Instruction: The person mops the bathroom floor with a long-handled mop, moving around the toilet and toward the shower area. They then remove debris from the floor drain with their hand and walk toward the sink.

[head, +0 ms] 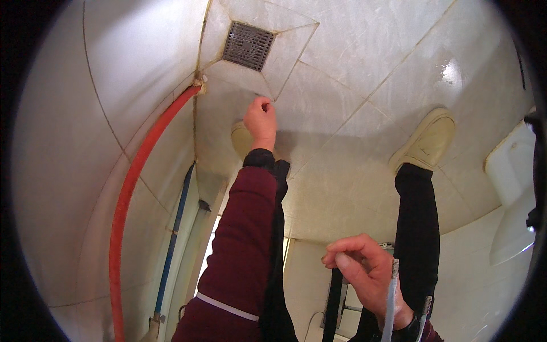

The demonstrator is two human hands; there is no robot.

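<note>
My left hand (260,124), in a maroon sleeve (245,226) with a dark cuff, reaches out over the floor just below the square floor drain (248,46). Its fingers are curled into a loose fist. A thin dark mark shows by the knuckles; whether it is something held is unclear. Lower right, my right hand (367,273) has its fingers bent and the thumb close to the fingertips. Right below those fingertips a black strip (333,303) runs downward, and I cannot tell if the hand grips it. A pale blue drawstring (389,303) hangs in front of this wrist.
A red hose (124,205) curves along the tiled wall at left, reaching the wall's foot beside the drain. Behind it runs a blue pipe (173,243). My cream shoes (427,137) stand apart on pale floor tiles (333,107). A white fixture (513,166) sits at right.
</note>
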